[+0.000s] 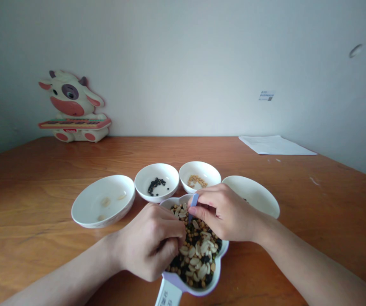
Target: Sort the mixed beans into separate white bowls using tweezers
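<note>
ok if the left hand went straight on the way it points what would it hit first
The left hand would probably meet the right hand, which holds a blue stick over the tray; depth is unclear, so it might brush the stick first or pass beneath.

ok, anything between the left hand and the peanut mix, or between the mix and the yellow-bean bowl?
Nothing visible blocks the left hand; it's over the peanut mix. Toward the yellow-bean bowl stand the dish's rim, the bowl's own and, to the right, the right hand holding a purple stick.
</note>
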`<action>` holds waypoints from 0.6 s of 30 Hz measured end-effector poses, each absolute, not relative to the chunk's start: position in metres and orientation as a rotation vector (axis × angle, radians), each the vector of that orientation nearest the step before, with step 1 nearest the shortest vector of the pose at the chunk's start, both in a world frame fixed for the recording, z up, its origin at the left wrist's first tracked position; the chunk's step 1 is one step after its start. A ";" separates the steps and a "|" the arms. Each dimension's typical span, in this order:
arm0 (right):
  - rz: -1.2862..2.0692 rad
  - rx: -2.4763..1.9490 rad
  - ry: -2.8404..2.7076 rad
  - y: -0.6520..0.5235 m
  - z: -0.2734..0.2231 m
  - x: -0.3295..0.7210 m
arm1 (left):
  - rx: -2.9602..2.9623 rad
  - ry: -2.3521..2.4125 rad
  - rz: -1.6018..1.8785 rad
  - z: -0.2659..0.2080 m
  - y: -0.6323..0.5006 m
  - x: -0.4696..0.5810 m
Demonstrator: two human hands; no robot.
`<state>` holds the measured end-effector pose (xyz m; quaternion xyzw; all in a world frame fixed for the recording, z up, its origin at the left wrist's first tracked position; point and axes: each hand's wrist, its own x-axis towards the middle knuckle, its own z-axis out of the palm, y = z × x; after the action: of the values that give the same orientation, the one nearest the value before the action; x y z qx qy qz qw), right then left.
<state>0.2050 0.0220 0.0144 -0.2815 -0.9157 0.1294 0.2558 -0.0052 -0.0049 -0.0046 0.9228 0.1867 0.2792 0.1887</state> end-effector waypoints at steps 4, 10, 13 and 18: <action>0.337 -0.756 -2.482 0.023 0.013 0.206 | 2.593 0.508 0.794 -0.006 -0.004 -0.006; 0.339 -0.713 -2.467 0.025 0.011 0.206 | 2.586 0.502 0.806 -0.005 -0.004 -0.006; 0.346 -0.713 -2.435 0.024 0.014 0.206 | 2.583 0.497 0.805 -0.004 -0.004 -0.006; 0.386 -0.709 -2.404 0.021 0.019 0.205 | 2.572 0.494 0.826 -0.004 -0.005 -0.006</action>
<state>0.2055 0.0213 0.0188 -0.2667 -0.9049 0.1453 0.2982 -0.0055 -0.0047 -0.0042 0.9183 0.1763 0.2950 0.1967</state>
